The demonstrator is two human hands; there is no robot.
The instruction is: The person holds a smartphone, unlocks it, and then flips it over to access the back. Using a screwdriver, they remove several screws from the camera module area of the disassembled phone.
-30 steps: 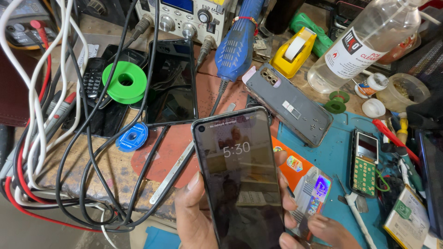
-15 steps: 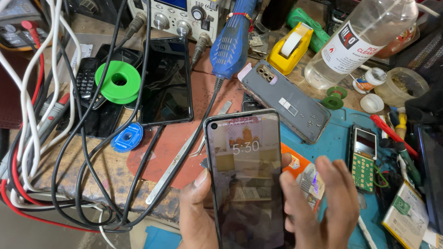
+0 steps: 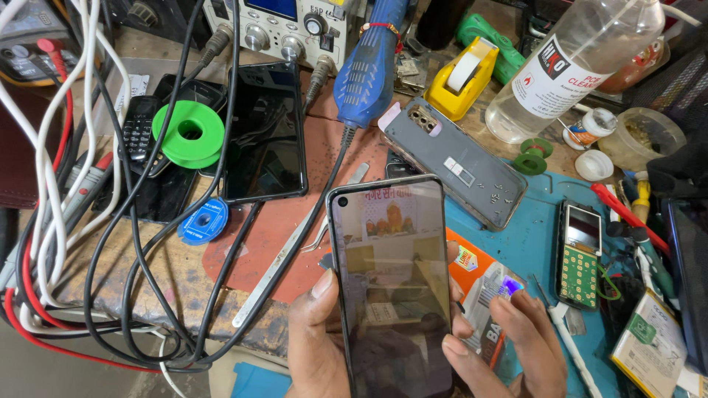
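Gone from the smartphone (image 3: 389,284) is its clock display, replaced by a lit picture screen, as the left hand (image 3: 318,345) grips the handset upright above the cluttered surface (image 3: 169,276). At its lower right edge, the right hand (image 3: 509,346) touches the glass with its thumb, fingers loosely spread. Behind lie a dark phone (image 3: 265,133), a grey back cover (image 3: 453,163) and tweezers (image 3: 295,254).
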